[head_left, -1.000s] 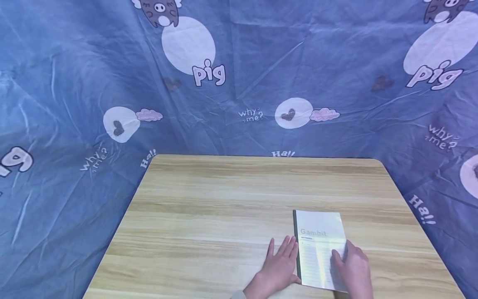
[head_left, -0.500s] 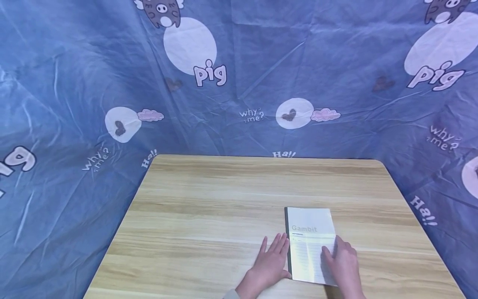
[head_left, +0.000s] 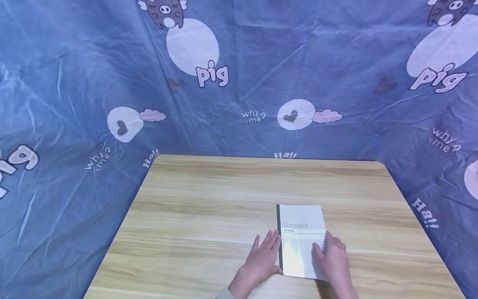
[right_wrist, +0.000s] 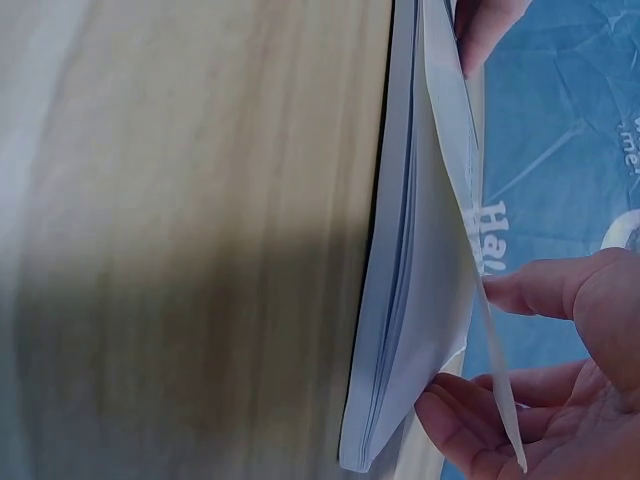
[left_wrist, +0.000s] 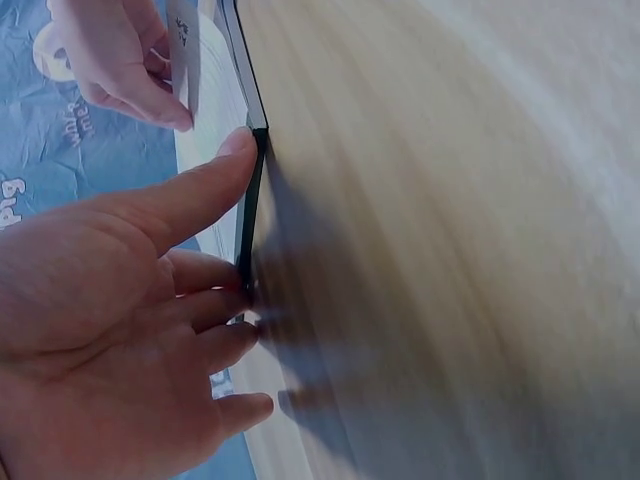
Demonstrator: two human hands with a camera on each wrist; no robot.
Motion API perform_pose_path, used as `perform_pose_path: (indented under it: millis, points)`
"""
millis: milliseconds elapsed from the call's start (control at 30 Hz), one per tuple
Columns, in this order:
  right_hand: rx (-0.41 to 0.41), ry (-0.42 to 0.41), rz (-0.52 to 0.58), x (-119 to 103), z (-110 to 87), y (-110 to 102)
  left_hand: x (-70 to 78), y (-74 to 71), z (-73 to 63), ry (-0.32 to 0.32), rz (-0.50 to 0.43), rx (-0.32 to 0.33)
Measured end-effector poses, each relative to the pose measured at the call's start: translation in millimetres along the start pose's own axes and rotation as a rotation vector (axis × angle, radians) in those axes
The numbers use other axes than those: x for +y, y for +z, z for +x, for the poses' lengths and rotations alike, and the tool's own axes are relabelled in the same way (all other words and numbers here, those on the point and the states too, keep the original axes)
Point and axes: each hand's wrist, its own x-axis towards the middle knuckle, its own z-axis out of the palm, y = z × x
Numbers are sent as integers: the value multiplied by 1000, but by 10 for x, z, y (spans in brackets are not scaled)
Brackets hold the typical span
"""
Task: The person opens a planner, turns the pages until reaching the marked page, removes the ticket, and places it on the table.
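Note:
A white notebook [head_left: 300,253] printed "Gambit" lies on the wooden table, its dark spine [left_wrist: 250,215] on the left side. Along that spine rests my left hand [head_left: 261,259], fingers straight and spread, the thumb touching the spine's near end. My right hand [head_left: 333,259] is at the opposite edge, thumb on top of the cover and fingers beneath it. In the right wrist view the pinched cover [right_wrist: 487,325] bows up from the page block [right_wrist: 385,270], leaving a gap along the free side. The left wrist view also shows the raised cover corner at the right hand.
The light wood table [head_left: 205,207] stretches away to the left, right and far side of the notebook. A blue cloth [head_left: 239,83] with pig prints and lettering hangs behind it and down both sides.
Both hands and the notebook have slid left and slightly farther from the body. The left hand stays against the spine, and the right hand keeps its pinch on the cover edge.

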Motion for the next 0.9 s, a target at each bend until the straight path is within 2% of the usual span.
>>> perform_pose_path:
  millis: [433,700,900]
  points:
    - [-2,-63,22,-177,47,100,-241,-71,-37,-12,-70,4]
    - [-2,-133,69,-253,82,163,-398,-135,-55,-21,-136,7]
    - [-24,-141,84,-324,113,212,-504,-182,-62,-31,-149,-6]
